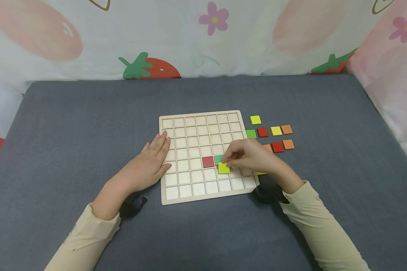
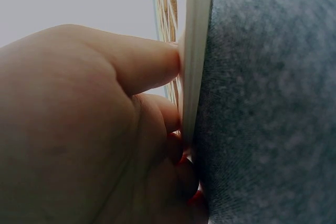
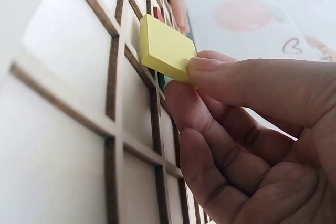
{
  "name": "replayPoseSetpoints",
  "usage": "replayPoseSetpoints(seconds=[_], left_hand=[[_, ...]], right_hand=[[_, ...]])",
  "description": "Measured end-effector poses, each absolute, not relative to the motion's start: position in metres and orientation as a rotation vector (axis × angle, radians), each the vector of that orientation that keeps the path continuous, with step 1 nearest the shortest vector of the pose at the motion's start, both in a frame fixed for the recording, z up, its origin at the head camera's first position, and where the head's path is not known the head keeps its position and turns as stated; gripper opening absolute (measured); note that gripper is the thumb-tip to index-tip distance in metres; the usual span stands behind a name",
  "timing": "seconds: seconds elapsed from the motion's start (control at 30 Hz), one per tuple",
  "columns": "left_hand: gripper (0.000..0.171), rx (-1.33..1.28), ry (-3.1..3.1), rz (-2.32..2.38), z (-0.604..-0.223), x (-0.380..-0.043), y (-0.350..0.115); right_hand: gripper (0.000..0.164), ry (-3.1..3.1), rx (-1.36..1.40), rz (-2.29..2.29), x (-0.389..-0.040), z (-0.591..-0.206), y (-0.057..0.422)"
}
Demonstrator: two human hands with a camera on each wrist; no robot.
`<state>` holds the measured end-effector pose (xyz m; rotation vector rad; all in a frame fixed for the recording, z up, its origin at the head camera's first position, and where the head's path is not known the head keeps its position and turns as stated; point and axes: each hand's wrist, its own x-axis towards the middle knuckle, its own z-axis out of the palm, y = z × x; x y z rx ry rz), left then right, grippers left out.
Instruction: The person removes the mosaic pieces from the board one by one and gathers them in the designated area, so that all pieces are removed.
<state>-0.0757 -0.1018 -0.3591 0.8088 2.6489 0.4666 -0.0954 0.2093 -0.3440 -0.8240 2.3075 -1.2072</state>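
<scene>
A pale wooden grid board [image 1: 196,117] lies on the table. My left hand [image 1: 148,162] rests on its left edge with straight fingers; in the left wrist view its thumb [image 2: 149,66] touches the frame. My right hand [image 1: 254,156] pinches a yellow square tile [image 1: 224,168] by one edge between thumb and fingers. The right wrist view shows this yellow tile [image 3: 167,45] tilted close over the grid. A red tile [image 1: 208,162] and a green tile [image 1: 218,159] sit side by side in cells just beyond it, the green one partly hidden by the right hand.
Right of the board lie several loose tiles: a yellow tile [image 1: 255,119], a green tile [image 1: 251,134], a red tile [image 1: 262,132], an orange tile [image 1: 288,144] and others, some partly behind the right hand. Grey cloth [image 1: 88,124] covers the table; a printed curtain [image 1: 244,45] hangs behind.
</scene>
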Motion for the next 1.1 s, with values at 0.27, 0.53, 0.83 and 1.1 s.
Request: replayPoseSetpoints(seconds=[0.27, 0.53, 0.83, 1.1], left_hand=[[0.064, 0.802, 2.641, 0.457, -0.36, -0.076, -0.101], [0.065, 0.804, 2.629, 0.459, -0.36, -0.076, -0.102], [0.066, 0.789, 2.623, 0.463, -0.362, -0.078, -0.103], [0.066, 0.781, 2.623, 0.461, -0.361, -0.078, -0.103]], right_hand=[[0.012, 2.282, -0.821, -1.245, -0.094, -0.346, 0.215], [0.011, 2.218, -0.768, -1.289, -0.097, -0.345, 0.224], [0.01, 2.181, -0.736, -1.302, -0.101, -0.343, 0.231], [0.01, 2.172, -0.715, -1.308, -0.102, -0.342, 0.236]])
